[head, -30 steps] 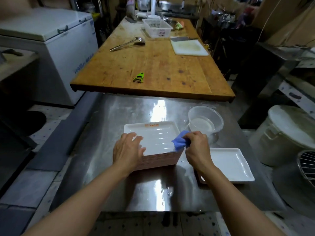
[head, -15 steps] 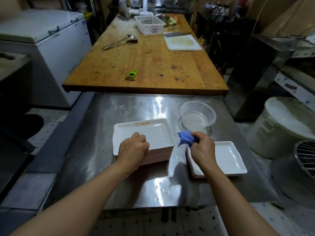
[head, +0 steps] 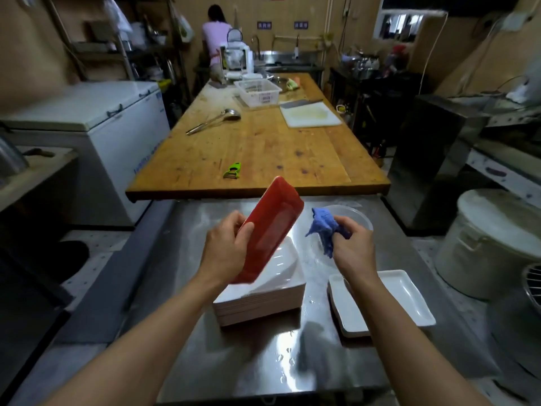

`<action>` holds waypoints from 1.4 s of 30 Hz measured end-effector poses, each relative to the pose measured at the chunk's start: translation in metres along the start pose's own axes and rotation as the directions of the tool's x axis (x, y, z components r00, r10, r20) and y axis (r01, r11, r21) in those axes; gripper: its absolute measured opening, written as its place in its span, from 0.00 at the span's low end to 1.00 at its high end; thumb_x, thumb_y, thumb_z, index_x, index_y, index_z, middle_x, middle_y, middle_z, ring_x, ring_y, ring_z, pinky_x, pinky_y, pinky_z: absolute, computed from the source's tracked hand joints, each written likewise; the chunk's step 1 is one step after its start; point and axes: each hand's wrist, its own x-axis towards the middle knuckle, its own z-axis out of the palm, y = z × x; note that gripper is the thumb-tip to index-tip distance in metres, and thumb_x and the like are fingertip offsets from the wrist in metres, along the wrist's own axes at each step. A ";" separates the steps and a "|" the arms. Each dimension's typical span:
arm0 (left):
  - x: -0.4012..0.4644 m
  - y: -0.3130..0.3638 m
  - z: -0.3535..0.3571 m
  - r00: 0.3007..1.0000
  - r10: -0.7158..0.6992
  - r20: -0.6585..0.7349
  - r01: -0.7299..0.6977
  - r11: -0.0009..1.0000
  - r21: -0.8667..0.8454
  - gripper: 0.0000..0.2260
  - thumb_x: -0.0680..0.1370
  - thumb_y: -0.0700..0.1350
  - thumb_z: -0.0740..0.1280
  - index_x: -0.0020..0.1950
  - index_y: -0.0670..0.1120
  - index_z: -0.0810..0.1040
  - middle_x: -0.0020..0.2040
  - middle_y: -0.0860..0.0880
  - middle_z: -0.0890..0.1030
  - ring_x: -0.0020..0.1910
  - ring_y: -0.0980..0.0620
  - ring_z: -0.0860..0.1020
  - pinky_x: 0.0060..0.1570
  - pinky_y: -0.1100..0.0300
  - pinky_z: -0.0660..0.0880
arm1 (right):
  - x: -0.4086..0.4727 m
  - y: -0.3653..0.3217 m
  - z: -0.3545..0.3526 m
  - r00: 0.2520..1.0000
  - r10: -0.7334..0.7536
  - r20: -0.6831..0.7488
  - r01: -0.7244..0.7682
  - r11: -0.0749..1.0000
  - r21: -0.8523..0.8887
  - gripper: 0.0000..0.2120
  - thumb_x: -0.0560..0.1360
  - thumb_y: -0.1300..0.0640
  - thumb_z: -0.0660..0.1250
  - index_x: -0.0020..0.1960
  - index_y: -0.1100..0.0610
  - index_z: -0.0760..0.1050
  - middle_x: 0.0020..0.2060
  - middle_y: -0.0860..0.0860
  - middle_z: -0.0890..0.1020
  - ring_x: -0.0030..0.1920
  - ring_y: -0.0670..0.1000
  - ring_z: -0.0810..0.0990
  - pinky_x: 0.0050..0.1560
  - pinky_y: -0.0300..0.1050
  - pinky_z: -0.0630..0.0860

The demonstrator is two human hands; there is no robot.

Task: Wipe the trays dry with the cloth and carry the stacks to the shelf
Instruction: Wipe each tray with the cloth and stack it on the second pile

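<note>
The left hand (head: 227, 250) is gripping a tilted tray (head: 270, 228), red underside exposed for wiping, above the stack (head: 263, 300), while the right hand (head: 351, 247) is clutching the cloth (head: 323, 227) just beside it.

the tilted tray (head: 270, 230) shows a red underside. the cloth (head: 325, 228) is blue. the stack of trays (head: 263, 291) is white on top with pinkish edges down its side, and the two trays (head: 407, 300) beside it are white. the near table (head: 175, 273) is grey shiny metal; the far table (head: 263, 148) is orange-brown wood with dark spots. on it lie a green peeler (head: 232, 170), a white cutting board (head: 310, 114) and a white basket (head: 257, 92). the freezer (head: 96, 124) is white with blue lettering.
</note>
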 end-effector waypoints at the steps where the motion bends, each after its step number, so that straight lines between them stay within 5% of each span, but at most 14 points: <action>1: 0.003 0.003 -0.005 0.998 -0.069 -0.011 0.068 0.995 -0.071 0.09 0.78 0.43 0.64 0.38 0.47 0.72 0.31 0.51 0.76 0.32 0.52 0.74 0.35 0.55 0.69 | 0.000 -0.009 0.000 0.999 -0.042 -0.006 0.042 0.999 0.006 0.18 0.74 0.70 0.58 0.55 0.56 0.79 0.50 0.53 0.82 0.50 0.52 0.80 0.55 0.54 0.78; 6: 0.004 0.013 -0.018 0.943 -0.319 0.097 0.327 0.829 -0.453 0.11 0.80 0.43 0.62 0.38 0.47 0.75 0.30 0.52 0.78 0.30 0.55 0.75 0.34 0.59 0.73 | -0.009 -0.060 0.009 0.931 -0.360 -0.069 0.362 0.932 0.024 0.21 0.69 0.76 0.58 0.54 0.60 0.80 0.53 0.50 0.79 0.57 0.49 0.77 0.61 0.42 0.73; 11: 0.006 0.026 -0.025 0.946 -0.298 0.126 0.309 0.717 -0.625 0.10 0.80 0.38 0.61 0.38 0.43 0.73 0.30 0.48 0.76 0.28 0.55 0.72 0.31 0.60 0.69 | -0.014 -0.095 0.028 0.803 -0.591 0.073 0.595 0.792 -0.138 0.19 0.70 0.73 0.61 0.56 0.61 0.80 0.58 0.55 0.77 0.60 0.55 0.72 0.63 0.38 0.64; 16: 0.007 0.036 -0.028 0.970 -0.230 0.076 0.226 0.751 -0.620 0.11 0.79 0.36 0.62 0.37 0.43 0.73 0.25 0.54 0.78 0.23 0.64 0.71 0.25 0.70 0.67 | -0.009 -0.115 0.051 0.765 -0.633 0.115 0.636 0.716 -0.288 0.19 0.75 0.54 0.57 0.63 0.54 0.77 0.60 0.54 0.75 0.59 0.57 0.68 0.62 0.47 0.63; 21: 0.006 0.038 -0.031 0.979 -0.201 0.026 0.175 0.778 -0.604 0.10 0.79 0.38 0.62 0.37 0.45 0.74 0.30 0.46 0.77 0.29 0.52 0.71 0.33 0.58 0.67 | 0.005 -0.123 0.066 0.746 -0.652 0.136 0.624 0.611 -0.487 0.19 0.76 0.53 0.62 0.67 0.47 0.72 0.66 0.51 0.69 0.66 0.56 0.63 0.63 0.48 0.56; 27: 0.005 0.039 -0.036 0.945 -0.323 0.057 0.279 0.703 -0.654 0.12 0.79 0.39 0.63 0.35 0.45 0.75 0.30 0.45 0.77 0.31 0.49 0.71 0.34 0.56 0.67 | 0.006 -0.118 0.068 0.682 -0.703 0.204 0.701 0.546 -0.459 0.19 0.78 0.51 0.58 0.68 0.52 0.72 0.63 0.55 0.74 0.59 0.57 0.73 0.55 0.52 0.73; 31: 0.003 0.042 -0.040 0.933 -0.343 0.110 0.309 0.605 -0.734 0.12 0.79 0.38 0.62 0.36 0.45 0.76 0.28 0.48 0.79 0.26 0.54 0.76 0.29 0.61 0.73 | 0.017 -0.107 0.054 0.706 -0.688 0.170 0.679 0.589 -0.439 0.19 0.79 0.51 0.55 0.66 0.54 0.73 0.60 0.56 0.74 0.57 0.57 0.74 0.55 0.53 0.72; 36: 0.001 0.045 -0.042 0.920 -0.371 0.127 0.325 0.541 -0.775 0.11 0.80 0.38 0.61 0.38 0.42 0.75 0.31 0.45 0.80 0.28 0.51 0.77 0.34 0.55 0.76 | 0.026 -0.092 0.042 0.825 -0.558 0.090 0.553 0.765 -0.330 0.17 0.81 0.55 0.57 0.67 0.55 0.72 0.61 0.57 0.71 0.62 0.56 0.71 0.63 0.48 0.68; 42: 0.010 0.047 -0.037 0.879 -0.457 0.138 0.324 0.358 -0.876 0.11 0.80 0.39 0.60 0.37 0.44 0.72 0.26 0.49 0.78 0.27 0.52 0.75 0.32 0.58 0.76 | 0.023 -0.097 0.046 0.892 -0.445 0.072 0.450 0.868 -0.211 0.20 0.81 0.55 0.57 0.72 0.55 0.64 0.63 0.58 0.68 0.63 0.53 0.70 0.57 0.30 0.59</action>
